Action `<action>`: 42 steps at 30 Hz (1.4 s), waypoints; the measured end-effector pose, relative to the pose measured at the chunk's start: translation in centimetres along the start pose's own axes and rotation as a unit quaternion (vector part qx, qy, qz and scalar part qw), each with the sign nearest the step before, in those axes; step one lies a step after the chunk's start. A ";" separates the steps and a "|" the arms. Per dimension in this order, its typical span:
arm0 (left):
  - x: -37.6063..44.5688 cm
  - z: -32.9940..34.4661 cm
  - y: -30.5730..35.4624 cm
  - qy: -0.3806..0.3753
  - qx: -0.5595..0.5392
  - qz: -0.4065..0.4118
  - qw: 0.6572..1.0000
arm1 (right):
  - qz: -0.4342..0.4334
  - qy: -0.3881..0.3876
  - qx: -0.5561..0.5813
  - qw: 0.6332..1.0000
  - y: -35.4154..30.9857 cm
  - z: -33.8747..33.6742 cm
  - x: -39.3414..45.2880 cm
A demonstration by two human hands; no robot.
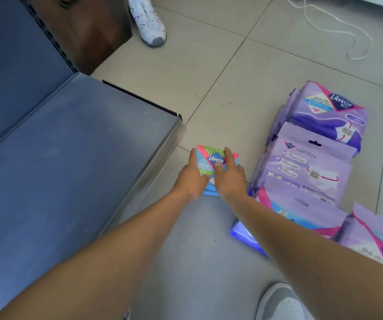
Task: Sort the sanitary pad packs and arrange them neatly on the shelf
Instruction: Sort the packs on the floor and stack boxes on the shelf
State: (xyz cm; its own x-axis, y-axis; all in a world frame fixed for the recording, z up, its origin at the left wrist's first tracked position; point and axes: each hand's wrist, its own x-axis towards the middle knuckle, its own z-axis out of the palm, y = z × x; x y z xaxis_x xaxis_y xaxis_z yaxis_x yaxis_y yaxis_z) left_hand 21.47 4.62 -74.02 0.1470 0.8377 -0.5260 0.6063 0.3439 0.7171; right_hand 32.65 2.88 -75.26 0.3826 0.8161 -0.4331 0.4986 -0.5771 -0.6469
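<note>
- Small blue-green pack (210, 163) on the floor tiles (209, 84), just beside the front edge of the grey shelf (75, 146); long axis runs away from the person, logo end farthest.
- Left hand (191, 181) grips the pack's left edge.
- Right hand (228, 179) holds the right side, fingers curled over the top.
- Purple packs (313, 158) piled to the right, lying flat.
- White shoe (147, 19) at the far end.

One camera only, worn on my head; no second view to compare. It looks forward and steeply down over my outstretched forearms to the tiled floor (209, 77). The wide-angle lens bends the grey shelf (70, 158) edge at left. My own shoe (280, 303) shows at the bottom edge, close under the lens.
</note>
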 end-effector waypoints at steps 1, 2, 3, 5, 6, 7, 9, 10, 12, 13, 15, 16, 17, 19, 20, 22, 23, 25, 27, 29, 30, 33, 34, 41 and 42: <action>0.2 0.2 -0.3 0.006 0.004 0.004 1.000 | -0.001 0.000 -0.009 1.000 -0.1 0.0 0.0; 0.2 0.1 -0.3 0.010 0.018 0.001 1.000 | -0.003 0.001 -0.023 1.000 -0.3 -0.2 0.0; 0.2 0.0 -0.2 0.015 0.037 -0.002 0.999 | -0.004 0.005 -0.040 0.999 -0.6 -0.6 -0.1; -0.3 -0.5 0.3 0.030 0.093 -0.012 0.995 | -0.015 0.011 -0.074 0.997 -1.3 -1.6 -0.7; -0.9 -0.9 0.8 0.036 0.118 -0.018 0.992 | -0.027 0.012 -0.085 0.996 -1.8 -2.3 -1.2; -1.6 -1.2 1.3 0.041 0.139 -0.018 0.989 | -0.040 0.011 -0.093 0.995 -2.2 -3.0 -1.9; -3.3 -2.1 2.7 0.030 0.185 -0.004 0.982 | -0.066 0.005 -0.106 0.992 -3.4 -5.0 -3.5; -4.2 -2.5 3.3 0.021 0.206 0.003 0.978 | -0.077 -0.001 -0.119 0.990 -3.9 -5.9 -4.3; -6.3 -3.7 5.2 0.004 0.252 0.022 0.968 | -0.098 -0.006 -0.151 0.984 -5.4 -8.5 -6.4; -7.5 -4.6 6.6 -0.003 0.282 0.029 0.959 | -0.107 -0.004 -0.170 0.980 -6.3 -10.1 -7.6; -9.9 -6.3 9.0 -0.019 0.347 0.038 0.937 | -0.110 -0.002 -0.198 0.974 -8.1 -12.9 -9.7; -11.4 -7.3 10.5 -0.022 0.374 0.043 0.926 | -0.113 0.004 -0.205 0.972 -9.2 -14.7 -11.0; -12.8 -8.1 11.8 -0.021 0.394 0.050 0.917 | -0.120 0.006 -0.212 0.970 -10.2 -16.4 -12.4; -15.8 -9.9 14.6 -0.007 0.428 0.069 0.901 | -0.137 0.007 -0.227 0.964 -12.1 -20.0 -15.3; -17.0 -10.6 15.7 0.001 0.441 0.074 0.895 | -0.145 0.004 -0.239 0.960 -13.0 -21.5 -16.6; -19.9 -11.9 18.2 0.018 0.454 0.095 0.886 | -0.155 0.011 -0.256 0.954 -14.5 -24.9 -19.7; -21.3 -12.4 19.3 0.026 0.459 0.108 0.881 | -0.159 0.016 -0.262 0.952 -15.2 -26.5 -21.3; -24.0 -13.2 21.1 0.042 0.462 0.132 0.876 | -0.169 0.029 -0.271 0.947 -16.5 -29.2 -24.3; -26.8 -13.8 22.9 0.061 0.460 0.155 0.872 | -0.177 0.051 -0.272 0.944 -17.6 -31.9 -27.4; -29.3 -14.4 24.5 0.076 0.460 0.168 0.869 | -0.188 0.071 -0.274 0.940 -18.7 -33.9 -30.2; -30.3 -14.6 25.2 0.079 0.458 0.174 0.868 | -0.198 0.079 -0.277 0.937 -19.2 -34.5 -31.3; -34.9 -16.4 27.3 0.101 0.458 0.201 0.860 | -0.217 0.107 -0.277 0.930 -21.3 -36.4 -35.4; -36.1 -17.1 27.7 0.113 0.456 0.206 0.858 | -0.225 0.113 -0.277 0.927 -22.0 -36.7 -36.6; -43.6 -22.4 28.4 0.164 0.453 0.197 0.854 | -0.278 0.129 -0.300 0.903 -25.6 -37.1 -43.3; -44.3 -23.2 28.3 0.165 0.454 0.195 0.853 | -0.285 0.130 -0.294 0.903 -26.1 -37.1 -44.1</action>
State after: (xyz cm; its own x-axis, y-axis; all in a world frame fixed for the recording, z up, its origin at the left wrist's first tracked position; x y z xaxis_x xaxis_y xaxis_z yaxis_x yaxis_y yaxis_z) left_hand 13.95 -12.89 -19.86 0.3379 0.9390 -0.0637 0.9397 -0.3329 0.0782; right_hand 31.66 -19.20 -16.02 0.0657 0.9949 0.0768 0.9696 -0.0455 -0.2403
